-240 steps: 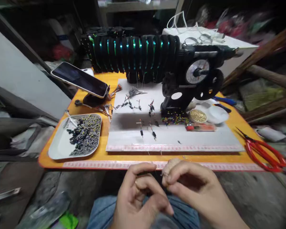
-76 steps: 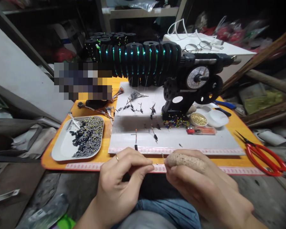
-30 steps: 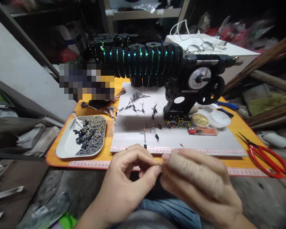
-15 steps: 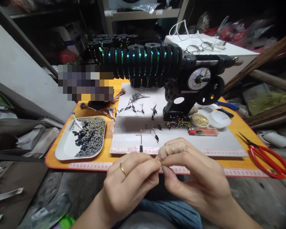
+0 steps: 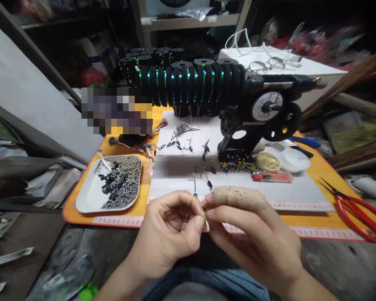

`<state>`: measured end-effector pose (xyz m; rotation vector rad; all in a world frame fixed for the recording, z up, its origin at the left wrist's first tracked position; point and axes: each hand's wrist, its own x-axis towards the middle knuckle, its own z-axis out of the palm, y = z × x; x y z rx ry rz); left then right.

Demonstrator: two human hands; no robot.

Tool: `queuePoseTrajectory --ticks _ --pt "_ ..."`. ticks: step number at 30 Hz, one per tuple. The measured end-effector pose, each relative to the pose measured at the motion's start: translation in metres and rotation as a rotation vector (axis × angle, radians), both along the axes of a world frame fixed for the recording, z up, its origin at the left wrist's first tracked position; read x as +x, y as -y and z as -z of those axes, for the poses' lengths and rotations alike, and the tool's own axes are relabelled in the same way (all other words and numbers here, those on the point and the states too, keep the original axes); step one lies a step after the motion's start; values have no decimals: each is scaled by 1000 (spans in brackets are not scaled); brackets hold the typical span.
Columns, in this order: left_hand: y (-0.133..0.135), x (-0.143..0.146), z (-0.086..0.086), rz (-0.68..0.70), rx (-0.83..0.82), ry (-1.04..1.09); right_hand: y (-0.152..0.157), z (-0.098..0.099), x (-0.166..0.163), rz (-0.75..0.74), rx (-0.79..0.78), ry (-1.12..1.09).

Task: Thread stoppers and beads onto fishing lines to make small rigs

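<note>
My left hand (image 5: 166, 234) and my right hand (image 5: 257, 242) meet fingertip to fingertip in front of the orange table (image 5: 144, 196), above my lap. Both pinch a tiny pale piece between them, too small to name. A tan wrap (image 5: 238, 195) covers my right index finger. Just beyond the fingers, a small rig with an orange tip (image 5: 194, 184) lies on the white board (image 5: 288, 184). Behind it stands a black winding machine (image 5: 257, 117) with a dial and a row of black spools with green line (image 5: 188, 83).
A white tray of small dark tubes (image 5: 113, 184) sits at the left of the table. Red scissors (image 5: 360, 209) lie at the right edge. A gold-bead dish (image 5: 267, 161), white lid (image 5: 296, 159), lighter (image 5: 271, 176) and coloured beads (image 5: 235, 165) lie near the machine. Clutter surrounds the table.
Over eight seconds both hands stayed together at the table's front edge, working a tiny piece. Since half a second ago my right wrapped finger has levelled out over the pinch.
</note>
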<state>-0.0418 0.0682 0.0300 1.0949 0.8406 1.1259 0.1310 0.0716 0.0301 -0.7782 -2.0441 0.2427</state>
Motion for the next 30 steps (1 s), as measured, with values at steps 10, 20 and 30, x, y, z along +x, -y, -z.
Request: queuePoseTrajectory --ticks 10,20,30 --pt "5 4 7 -100 -16 43 4 5 -12 101 -44 -157" --pt "13 -5 21 -216 374 -354 9 9 -5 131 -264 -205" --pt "5 -3 13 -261 901 -679 15 7 1 73 -388 -195"
